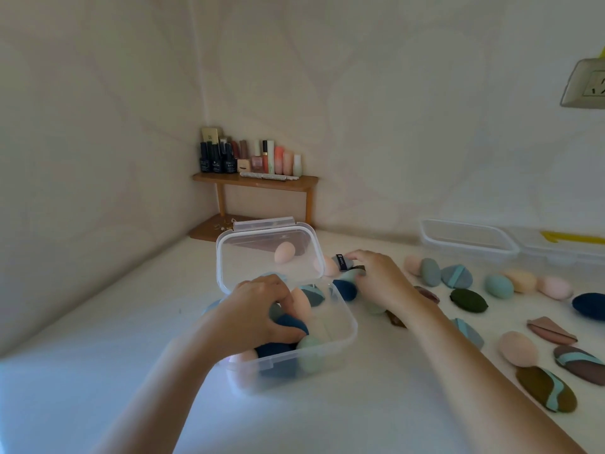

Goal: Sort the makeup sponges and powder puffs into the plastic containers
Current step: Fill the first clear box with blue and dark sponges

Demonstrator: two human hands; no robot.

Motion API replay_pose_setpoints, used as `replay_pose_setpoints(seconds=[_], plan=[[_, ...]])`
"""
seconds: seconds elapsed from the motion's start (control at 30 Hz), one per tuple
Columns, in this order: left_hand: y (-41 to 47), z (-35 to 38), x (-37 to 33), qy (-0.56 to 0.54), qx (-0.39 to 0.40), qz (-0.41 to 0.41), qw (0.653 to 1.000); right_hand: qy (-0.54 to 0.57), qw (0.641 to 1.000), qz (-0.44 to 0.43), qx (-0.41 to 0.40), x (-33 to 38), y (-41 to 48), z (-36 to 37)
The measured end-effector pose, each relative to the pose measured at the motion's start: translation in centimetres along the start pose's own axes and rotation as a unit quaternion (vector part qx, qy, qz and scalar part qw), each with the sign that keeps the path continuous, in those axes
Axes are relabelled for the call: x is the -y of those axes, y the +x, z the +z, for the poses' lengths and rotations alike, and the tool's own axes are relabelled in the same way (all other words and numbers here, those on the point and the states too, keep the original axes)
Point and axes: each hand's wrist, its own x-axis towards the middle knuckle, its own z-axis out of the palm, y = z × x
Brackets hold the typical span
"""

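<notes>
Box [343, 306] sits under the left grip [258, 309], which curls round a navy puff [293, 322] inside; press it flat. Just beside, the right grip [376, 280] covers a teal sponge [348, 276]; whether it holds, I cannot tell.

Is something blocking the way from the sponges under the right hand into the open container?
Nothing visible does. The container is beside them, its lid raised at the back; the left hand fills only its left part.
</notes>
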Motion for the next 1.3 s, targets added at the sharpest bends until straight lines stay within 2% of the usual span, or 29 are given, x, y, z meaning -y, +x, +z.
replay_pose_setpoints(seconds=[0.17,0.3,0.4,0.5,0.57,0.63,0.7,0.77,0.87,1.07,1.17,1.3], plan=[[-0.3,0.1,-0.5,0.003,-0.013,0.029,0.999,-0.052,0.998,-0.007,0.04,-0.9,0.8,0.9],[-0.4,0.2,-0.6,-0.019,-0.005,0.059,0.998,-0.081,0.996,-0.014,0.032,-1.5,1.2,0.9],[-0.2,0.2,-0.8,-0.009,0.014,0.104,0.994,-0.067,0.998,0.007,-0.008,-1.3,1.1,-0.1],[-0.1,0.4,-0.9,0.009,0.02,0.117,0.993,0.1,0.994,-0.002,-0.048,0.0,-0.2,-2.8],[0.0,0.7,-1.0,0.029,0.018,0.113,0.993,0.247,0.967,-0.066,-0.009,1.5,-1.9,-4.5],[0.1,0.9,-1.1,0.057,0.016,0.101,0.993,0.307,0.941,-0.123,0.066,3.0,-3.5,-5.3],[0.1,1.2,-1.3,0.097,0.005,0.093,0.991,0.269,0.943,-0.156,0.123,3.6,-4.1,-5.0],[0.2,1.4,-1.5,0.125,-0.009,0.092,0.988,0.226,0.95,-0.163,0.142,3.9,-4.1,-4.6],[0.0,1.3,-1.6,0.127,-0.017,0.088,0.988,0.206,0.956,-0.158,0.133,3.8,-4.2,-4.5],[0.0,1.2,-1.9,0.119,-0.014,0.102,0.988,0.021,0.984,-0.156,0.087,4.1,-4.5,-3.6],[0.0,1.2,-2.0,0.112,-0.015,0.106,0.988,-0.069,0.976,-0.187,0.09,4.8,-4.4,-3.1],[0.1,1.3,-1.8,0.107,-0.014,0.109,0.988,-0.124,0.965,-0.203,0.109,5.2,-4.1,-2.5]])
